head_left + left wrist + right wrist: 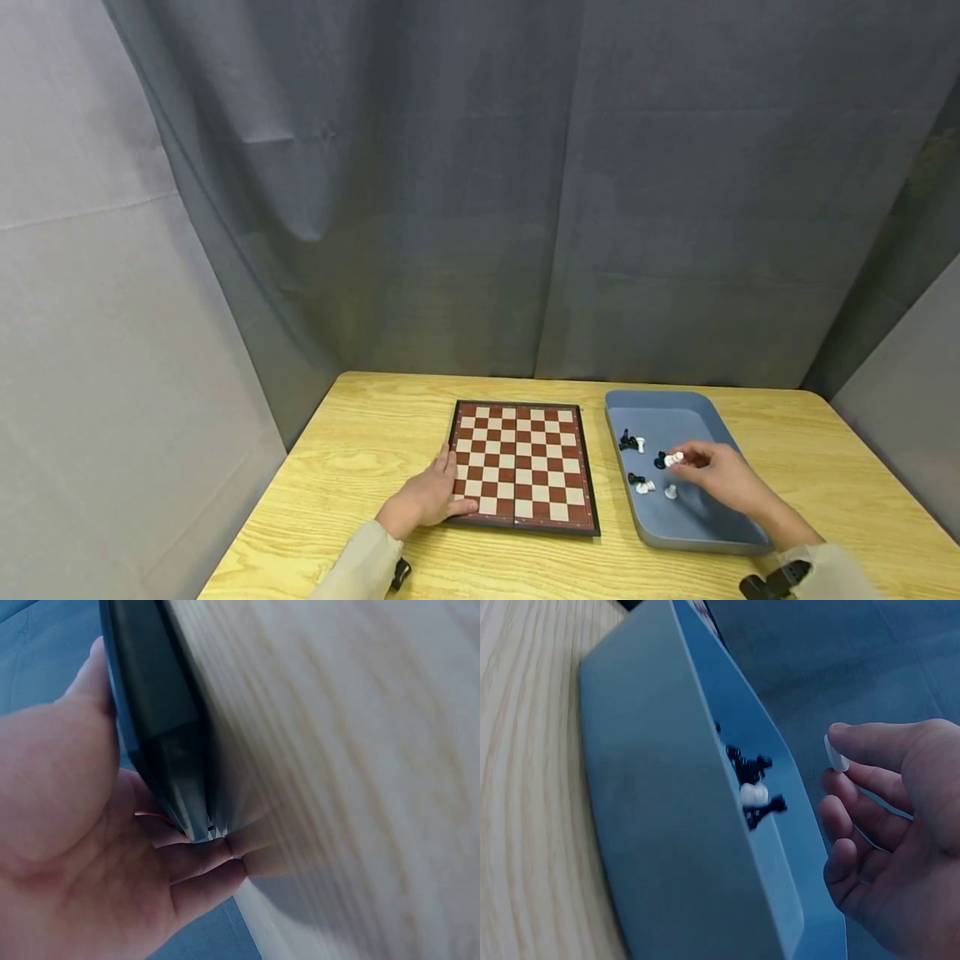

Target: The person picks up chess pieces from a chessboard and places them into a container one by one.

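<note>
A brown-and-cream chessboard (517,467) with a dark rim lies flat on the table. My left hand (429,497) rests at its near left corner, fingers stretched along the left edge and thumb on the near side. In the left wrist view the palm of the left hand (82,847) is against the board's dark side (169,712). Over the blue-grey tray (712,533), my right hand (722,477) pinches a white chess piece (835,755) between thumb and fingertips. Below it, a white piece (671,492) stands in the tray; which kind each is, I cannot tell.
Several black and white chess pieces (628,442) lie in the left part of the tray. The wooden table (360,433) extends around board and tray. Behind its far edge hangs a grey curtain (465,250).
</note>
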`<act>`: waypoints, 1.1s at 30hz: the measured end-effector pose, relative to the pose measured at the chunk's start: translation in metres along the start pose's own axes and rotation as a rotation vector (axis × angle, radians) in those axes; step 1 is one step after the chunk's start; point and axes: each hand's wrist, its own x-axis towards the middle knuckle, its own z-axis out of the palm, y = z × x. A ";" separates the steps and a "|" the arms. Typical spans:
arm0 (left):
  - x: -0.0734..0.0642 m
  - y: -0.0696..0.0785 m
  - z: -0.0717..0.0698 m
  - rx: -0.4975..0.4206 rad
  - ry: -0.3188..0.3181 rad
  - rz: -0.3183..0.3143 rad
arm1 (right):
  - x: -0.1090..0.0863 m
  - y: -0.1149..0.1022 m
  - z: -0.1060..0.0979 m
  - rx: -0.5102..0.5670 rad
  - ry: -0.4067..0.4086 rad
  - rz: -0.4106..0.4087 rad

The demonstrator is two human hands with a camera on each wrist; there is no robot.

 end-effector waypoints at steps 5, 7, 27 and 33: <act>0.000 -0.001 0.001 -0.017 -0.007 0.002 | -0.004 0.013 -0.005 -0.028 0.010 0.017; 0.001 -0.001 0.002 -0.017 -0.008 0.003 | -0.005 0.018 -0.006 -0.046 0.014 0.034; 0.002 0.000 0.000 0.016 0.000 -0.011 | -0.006 0.037 -0.010 -0.128 0.016 0.103; 0.003 -0.001 0.002 0.021 0.003 -0.008 | -0.005 0.041 -0.010 -0.145 0.013 0.088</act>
